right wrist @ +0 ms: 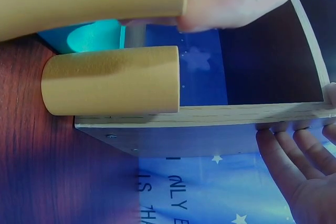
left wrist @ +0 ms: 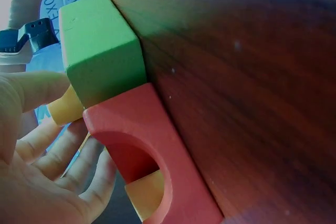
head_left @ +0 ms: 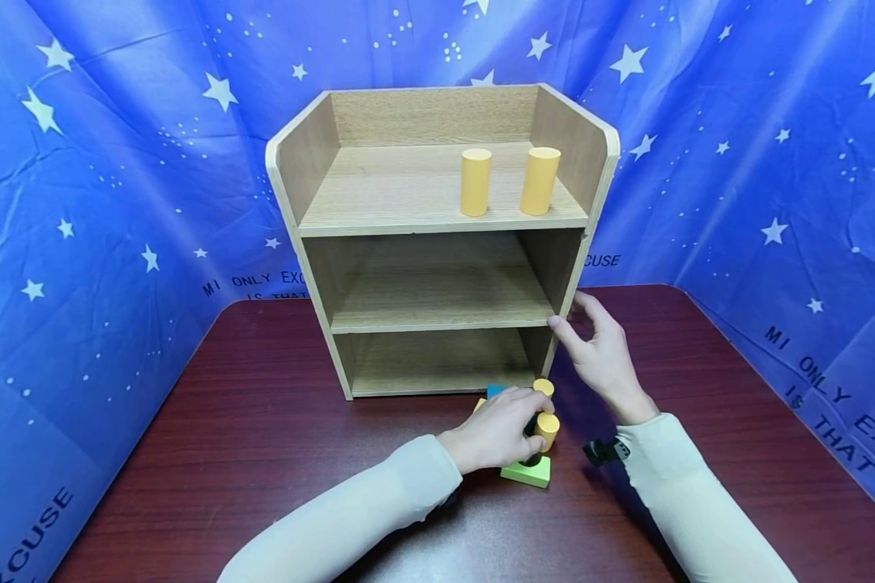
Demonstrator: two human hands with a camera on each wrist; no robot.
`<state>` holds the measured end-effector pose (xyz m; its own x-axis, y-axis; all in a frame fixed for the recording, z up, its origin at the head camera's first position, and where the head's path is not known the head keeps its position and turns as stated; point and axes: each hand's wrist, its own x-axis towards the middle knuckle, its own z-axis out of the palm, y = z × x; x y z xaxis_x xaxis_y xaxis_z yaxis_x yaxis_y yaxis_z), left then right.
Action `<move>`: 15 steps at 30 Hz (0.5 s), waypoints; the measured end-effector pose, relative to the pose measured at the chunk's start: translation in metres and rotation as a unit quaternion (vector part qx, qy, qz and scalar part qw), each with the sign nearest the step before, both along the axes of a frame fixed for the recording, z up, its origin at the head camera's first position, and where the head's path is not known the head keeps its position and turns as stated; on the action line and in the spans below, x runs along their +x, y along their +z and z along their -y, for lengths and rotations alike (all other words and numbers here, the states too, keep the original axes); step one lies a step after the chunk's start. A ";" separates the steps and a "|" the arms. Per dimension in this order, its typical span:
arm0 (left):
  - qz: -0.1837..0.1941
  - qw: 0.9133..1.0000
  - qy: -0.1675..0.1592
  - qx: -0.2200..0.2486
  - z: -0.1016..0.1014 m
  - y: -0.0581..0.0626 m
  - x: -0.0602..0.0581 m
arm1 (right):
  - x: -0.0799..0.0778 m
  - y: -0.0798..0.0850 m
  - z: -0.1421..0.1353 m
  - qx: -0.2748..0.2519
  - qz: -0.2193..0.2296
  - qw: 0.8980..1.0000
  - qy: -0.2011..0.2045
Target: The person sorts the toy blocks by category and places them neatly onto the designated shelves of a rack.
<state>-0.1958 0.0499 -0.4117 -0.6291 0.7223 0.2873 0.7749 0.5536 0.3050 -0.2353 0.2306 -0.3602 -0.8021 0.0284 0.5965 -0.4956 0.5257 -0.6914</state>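
Observation:
My left hand (head_left: 497,431) reaches over a cluster of toy blocks in front of the wooden shelf (head_left: 437,328). Its thumb and index finger pinch the nearer yellow cylinder (head_left: 548,432) near the top. Another yellow cylinder (right wrist: 113,82) stands upright close behind it, by the shelf's right front corner. A green block (left wrist: 100,35) and a red block with an arched cutout (left wrist: 123,114) sit beneath the palm, and a blue block (head_left: 494,390) is partly hidden behind the hand. My right hand (head_left: 607,360) grips the shelf's right side panel, thumb on the front edge and fingers along the outside.
Two yellow cylinders (head_left: 475,183) stand on the shelf's top board, towards the right. The dark red table (head_left: 262,453) extends around the shelf. A blue curtain with white stars (head_left: 117,202) encloses the back and sides.

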 end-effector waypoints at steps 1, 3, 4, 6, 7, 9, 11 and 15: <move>0.002 1.000 0.001 0.000 0.000 0.000 0.000 | 0.000 0.000 0.000 -0.001 0.001 1.000 0.000; 0.004 1.000 0.004 0.000 -0.001 -0.001 0.000 | 0.000 0.000 0.000 -0.001 0.001 1.000 0.000; 0.004 1.000 0.004 0.001 -0.001 -0.001 0.000 | 0.000 0.000 0.000 -0.001 0.001 1.000 -0.001; 0.002 1.000 0.005 0.001 -0.001 -0.001 0.000 | 0.000 0.000 0.000 0.001 0.001 1.000 -0.003; 0.000 1.000 0.004 0.001 -0.001 -0.001 0.000 | 0.000 0.000 0.000 0.002 0.001 1.000 -0.004; -0.003 1.000 0.004 0.001 -0.001 -0.001 -0.001 | -0.001 0.000 0.000 0.002 0.000 1.000 -0.005; -0.003 1.000 0.005 -0.001 -0.002 -0.001 -0.001 | -0.001 -0.001 -0.001 0.003 0.001 1.000 -0.005; -0.001 1.000 0.009 -0.003 -0.003 -0.002 -0.001 | -0.001 -0.001 -0.001 0.004 0.003 1.000 -0.005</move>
